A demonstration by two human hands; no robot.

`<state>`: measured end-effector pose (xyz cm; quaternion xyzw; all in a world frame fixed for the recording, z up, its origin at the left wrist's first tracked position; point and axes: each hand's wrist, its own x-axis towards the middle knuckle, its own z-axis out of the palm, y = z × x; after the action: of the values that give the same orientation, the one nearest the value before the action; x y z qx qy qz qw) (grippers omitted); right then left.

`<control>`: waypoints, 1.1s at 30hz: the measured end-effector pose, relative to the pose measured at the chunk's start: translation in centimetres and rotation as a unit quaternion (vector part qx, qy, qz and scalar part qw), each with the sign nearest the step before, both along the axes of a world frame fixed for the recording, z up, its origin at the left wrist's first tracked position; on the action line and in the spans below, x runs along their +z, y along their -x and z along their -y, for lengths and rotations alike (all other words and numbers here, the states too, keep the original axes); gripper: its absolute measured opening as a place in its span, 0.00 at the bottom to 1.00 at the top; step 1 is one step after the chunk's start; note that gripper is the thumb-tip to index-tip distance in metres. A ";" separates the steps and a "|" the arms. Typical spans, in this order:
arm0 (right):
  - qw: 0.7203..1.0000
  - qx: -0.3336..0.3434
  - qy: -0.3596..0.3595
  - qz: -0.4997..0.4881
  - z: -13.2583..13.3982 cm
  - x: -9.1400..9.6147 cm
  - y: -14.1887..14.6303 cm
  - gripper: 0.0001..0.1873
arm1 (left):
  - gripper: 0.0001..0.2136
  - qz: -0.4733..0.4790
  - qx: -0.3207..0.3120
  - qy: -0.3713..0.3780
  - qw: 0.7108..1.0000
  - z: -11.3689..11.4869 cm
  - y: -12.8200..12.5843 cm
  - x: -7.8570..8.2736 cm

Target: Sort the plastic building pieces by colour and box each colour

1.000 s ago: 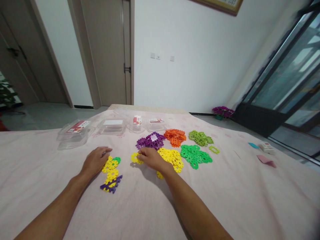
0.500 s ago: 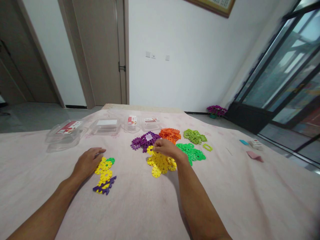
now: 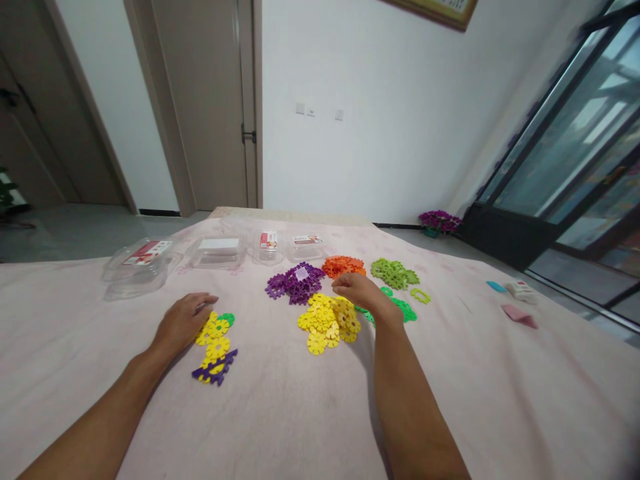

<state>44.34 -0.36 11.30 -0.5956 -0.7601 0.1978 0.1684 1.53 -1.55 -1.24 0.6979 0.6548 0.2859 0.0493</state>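
Observation:
My left hand (image 3: 184,325) rests on the cloth with its fingers stretched out, against the left side of a group of yellow notched discs (image 3: 219,347). One green disc (image 3: 227,319) sits at the group's far end and purple toothed pieces (image 3: 220,371) at its near end. My right hand (image 3: 357,288) is over the far right side of the yellow disc pile (image 3: 323,320), with fingers curled together. Whether anything is between its fingertips is hidden. Its wrist partly covers the green disc pile (image 3: 403,309).
Purple (image 3: 303,285), orange (image 3: 340,267) and lime-green (image 3: 394,273) piles lie farther back. Several clear plastic boxes (image 3: 217,253) line the far left. A lime-green ring (image 3: 421,296) lies to the right. Farther right are a pink cloth (image 3: 520,316), a blue item (image 3: 496,287) and a white box (image 3: 521,291).
My right hand has moved right, from the purple and yellow piles towards the green one. The yellow disc at its fingertips no longer shows there. My left hand keeps its place by the discs.

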 end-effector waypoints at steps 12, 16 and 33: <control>0.978 0.202 0.042 0.005 1.4 -1.5 8.3 0.14 | 0.34 0.277 -0.186 0.135 0.933 3.0 -5.3 2.6; 0.974 0.227 0.009 0.018 1.9 -3.0 10.9 0.16 | 0.37 0.439 -0.199 0.169 0.860 3.8 -7.7 3.8; 0.946 0.299 -0.127 0.017 3.4 -8.7 16.9 0.24 | 0.21 0.133 0.069 0.018 0.989 0.6 -1.3 0.8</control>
<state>27.43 -3.77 2.62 -0.3179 -0.9249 0.1303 0.1629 2.86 -2.17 -0.41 0.6057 0.6939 0.3673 0.1289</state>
